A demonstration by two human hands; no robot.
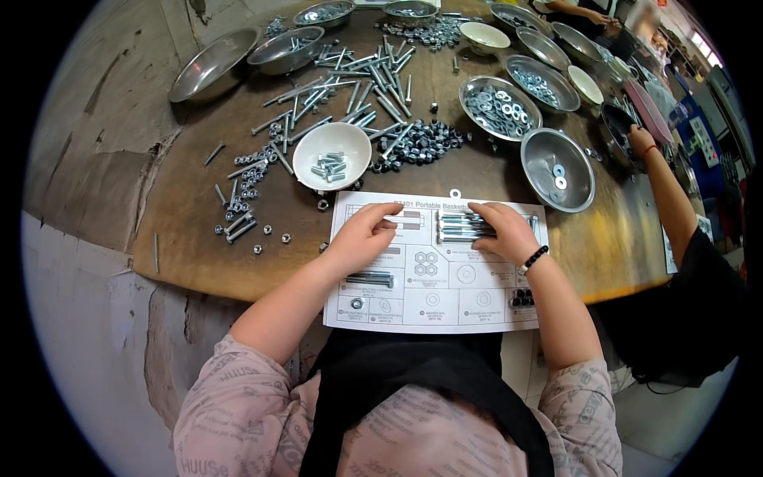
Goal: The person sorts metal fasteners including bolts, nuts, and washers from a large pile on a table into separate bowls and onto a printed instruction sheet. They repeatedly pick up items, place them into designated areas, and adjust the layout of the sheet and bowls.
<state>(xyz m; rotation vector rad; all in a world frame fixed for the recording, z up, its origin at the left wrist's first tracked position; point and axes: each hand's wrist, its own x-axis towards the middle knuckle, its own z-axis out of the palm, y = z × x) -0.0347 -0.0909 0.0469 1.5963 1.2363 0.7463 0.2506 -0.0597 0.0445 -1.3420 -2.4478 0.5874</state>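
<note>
A printed parts sheet (429,314) with outlined drawings lies at the table's near edge, under both hands. My right hand (509,232) spans a row of long silver bolts (457,227) on its upper right, fingers at the far side and thumb at the near side. Over the upper left of the sheet rests my left hand (364,234), its fingers loosely bent and apart, with nothing visible in them. Below it are more long bolts (369,278) and a single nut (357,303). Black-ringed nuts (522,298) sit at the sheet's lower right. One washer (455,193) touches its top edge.
A white bowl (332,151) holds short bolts. Loose long bolts (373,79) and piled nuts (425,145) spread beyond it. Metal bowls with washers (499,111) stand to the right. Another person's hand (640,141) reaches into a dark bowl (616,131).
</note>
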